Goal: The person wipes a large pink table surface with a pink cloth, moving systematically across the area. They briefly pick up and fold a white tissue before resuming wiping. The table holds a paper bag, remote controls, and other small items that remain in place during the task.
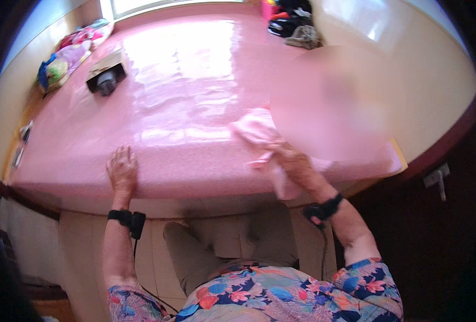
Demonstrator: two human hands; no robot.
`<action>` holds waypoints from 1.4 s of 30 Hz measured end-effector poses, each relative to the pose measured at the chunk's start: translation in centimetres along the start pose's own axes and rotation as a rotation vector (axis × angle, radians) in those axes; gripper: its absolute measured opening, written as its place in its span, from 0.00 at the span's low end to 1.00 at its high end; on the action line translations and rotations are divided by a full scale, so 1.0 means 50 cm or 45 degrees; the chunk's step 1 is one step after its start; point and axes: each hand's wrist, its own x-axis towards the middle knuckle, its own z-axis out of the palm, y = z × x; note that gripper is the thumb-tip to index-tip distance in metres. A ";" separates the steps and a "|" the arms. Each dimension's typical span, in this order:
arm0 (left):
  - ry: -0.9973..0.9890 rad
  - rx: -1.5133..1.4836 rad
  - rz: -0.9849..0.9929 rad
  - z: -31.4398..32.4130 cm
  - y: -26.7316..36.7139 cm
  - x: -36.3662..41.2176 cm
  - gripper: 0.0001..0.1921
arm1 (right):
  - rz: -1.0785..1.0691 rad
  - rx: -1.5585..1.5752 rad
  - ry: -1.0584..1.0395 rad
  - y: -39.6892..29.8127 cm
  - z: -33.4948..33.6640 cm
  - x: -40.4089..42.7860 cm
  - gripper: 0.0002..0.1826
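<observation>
My left hand point(122, 166) lies flat near the front edge of a wide platform with a shiny pink covering point(181, 163), fingers spread and pointing away from me. Nothing is held in it. My right hand point(292, 161), bent at the wrist, grips a crumpled pink cloth point(256, 126). Part of this cloth is bunched on the platform beyond my fingers. A pale pink piece hangs over the front edge below the hand. What lies just past the right hand is hidden by a round blurred patch.
An open cardboard box point(108, 66) with a dark grey object point(107, 83) at its mouth sits at the left. Soft colourful textiles point(66, 60) line the left wall. Dark clothes point(290, 20) are heaped at the back right. Both wrists wear black straps point(127, 219) with cables.
</observation>
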 end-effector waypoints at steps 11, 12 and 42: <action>0.025 -0.122 -0.016 -0.012 0.015 -0.012 0.24 | 0.339 -0.322 -0.222 0.281 0.013 0.042 0.21; 0.026 -0.135 -0.018 -0.013 0.016 -0.012 0.24 | 0.312 -0.311 -0.245 0.289 0.028 0.067 0.22; 0.035 -0.138 -0.026 -0.018 0.020 -0.022 0.26 | -0.594 0.005 -0.641 -0.228 0.222 0.365 0.27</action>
